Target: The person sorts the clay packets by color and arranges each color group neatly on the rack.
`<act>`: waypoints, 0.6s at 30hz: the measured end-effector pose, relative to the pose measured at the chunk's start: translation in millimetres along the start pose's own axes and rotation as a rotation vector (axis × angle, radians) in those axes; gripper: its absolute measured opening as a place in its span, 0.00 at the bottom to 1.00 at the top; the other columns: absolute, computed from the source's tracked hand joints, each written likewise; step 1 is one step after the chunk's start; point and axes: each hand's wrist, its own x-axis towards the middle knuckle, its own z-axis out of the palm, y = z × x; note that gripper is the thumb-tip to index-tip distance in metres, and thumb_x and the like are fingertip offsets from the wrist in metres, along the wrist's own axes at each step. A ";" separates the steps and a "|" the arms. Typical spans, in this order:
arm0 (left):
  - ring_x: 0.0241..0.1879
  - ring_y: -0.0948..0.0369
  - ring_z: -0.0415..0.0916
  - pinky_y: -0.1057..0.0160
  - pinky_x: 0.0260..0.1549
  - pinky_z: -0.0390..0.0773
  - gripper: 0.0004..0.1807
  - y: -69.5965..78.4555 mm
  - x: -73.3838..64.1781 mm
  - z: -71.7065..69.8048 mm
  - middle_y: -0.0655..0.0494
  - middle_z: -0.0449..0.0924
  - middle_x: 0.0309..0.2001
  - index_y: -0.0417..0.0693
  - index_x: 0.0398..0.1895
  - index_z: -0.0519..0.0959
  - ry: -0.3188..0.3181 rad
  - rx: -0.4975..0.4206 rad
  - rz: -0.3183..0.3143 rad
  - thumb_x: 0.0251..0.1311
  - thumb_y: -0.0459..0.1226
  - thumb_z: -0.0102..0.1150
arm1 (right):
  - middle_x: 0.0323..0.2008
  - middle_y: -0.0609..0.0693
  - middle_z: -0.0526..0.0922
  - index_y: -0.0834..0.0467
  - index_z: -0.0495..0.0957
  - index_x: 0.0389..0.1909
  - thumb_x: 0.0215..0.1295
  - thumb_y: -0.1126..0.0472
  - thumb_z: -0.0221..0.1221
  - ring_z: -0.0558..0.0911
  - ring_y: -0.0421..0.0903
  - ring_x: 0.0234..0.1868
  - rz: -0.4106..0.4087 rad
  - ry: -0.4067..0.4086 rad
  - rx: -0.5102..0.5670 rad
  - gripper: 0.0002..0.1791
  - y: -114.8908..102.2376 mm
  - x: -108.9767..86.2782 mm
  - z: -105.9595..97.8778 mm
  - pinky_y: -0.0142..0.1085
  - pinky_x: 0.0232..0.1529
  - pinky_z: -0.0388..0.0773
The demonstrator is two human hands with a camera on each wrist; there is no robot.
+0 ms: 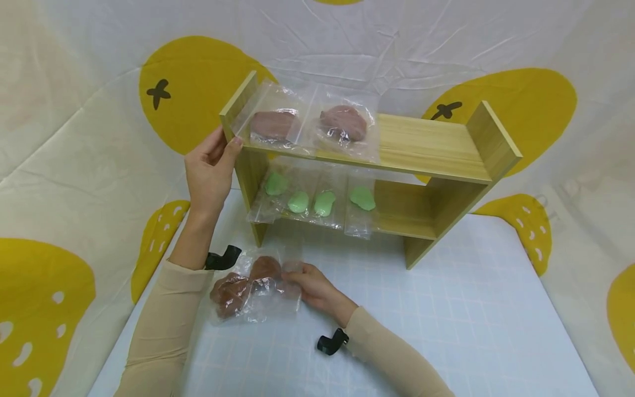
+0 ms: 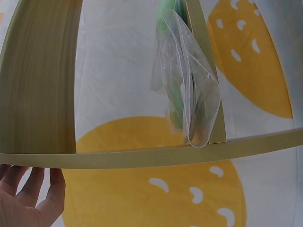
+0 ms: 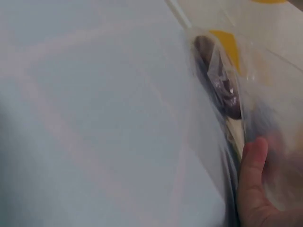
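Note:
My left hand grips the left side panel of a small two-tier wooden shelf, its thumb at the front edge. In the left wrist view, the fingers meet the panel's outer face and their tips are partly hidden. Lower down, my right hand pinches the edge of a clear plastic bag holding a brown lump. Overlapping it on the left is another bagged brown lump. The right wrist view shows the thumb against the clear plastic.
Two bags with reddish-brown lumps lie on the upper tier. Several bags with green pieces sit along the lower tier, overhanging its front. The shelf stands on a pale checked tablecloth, with a yellow-patterned white cloth behind.

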 end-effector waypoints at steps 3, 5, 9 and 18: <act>0.57 0.56 0.78 0.60 0.56 0.77 0.21 -0.6 -0.2 -0.6 0.47 0.80 0.58 0.48 0.61 0.80 0.005 -0.005 -0.002 0.64 0.33 0.66 | 0.42 0.52 0.81 0.75 0.72 0.54 0.64 0.73 0.59 0.82 0.44 0.42 -0.013 0.030 -0.027 0.19 0.2 1.4 1.3 0.36 0.44 0.82; 0.57 0.55 0.78 0.60 0.56 0.77 0.21 -1.1 -0.2 -0.9 0.47 0.80 0.58 0.48 0.61 0.80 0.006 -0.013 -0.005 0.64 0.33 0.66 | 0.40 0.53 0.82 0.76 0.74 0.52 0.63 0.75 0.59 0.82 0.44 0.41 -0.013 0.046 -0.038 0.16 0.2 2.4 1.9 0.35 0.43 0.82; 0.57 0.55 0.78 0.60 0.56 0.77 0.21 -1.7 -0.1 -0.8 0.47 0.80 0.58 0.47 0.60 0.81 0.007 -0.023 -0.005 0.64 0.33 0.66 | 0.40 0.55 0.82 0.75 0.75 0.53 0.61 0.77 0.56 0.83 0.46 0.39 -0.002 0.061 -0.036 0.18 0.5 4.1 1.9 0.37 0.42 0.83; 0.57 0.55 0.78 0.59 0.56 0.77 0.21 -1.7 0.0 0.2 0.47 0.80 0.58 0.47 0.60 0.81 0.003 -0.036 0.004 0.63 0.32 0.67 | 0.40 0.55 0.81 0.74 0.70 0.61 0.60 0.79 0.54 0.83 0.46 0.40 -0.022 0.065 -0.014 0.25 3.8 3.6 -0.1 0.40 0.45 0.83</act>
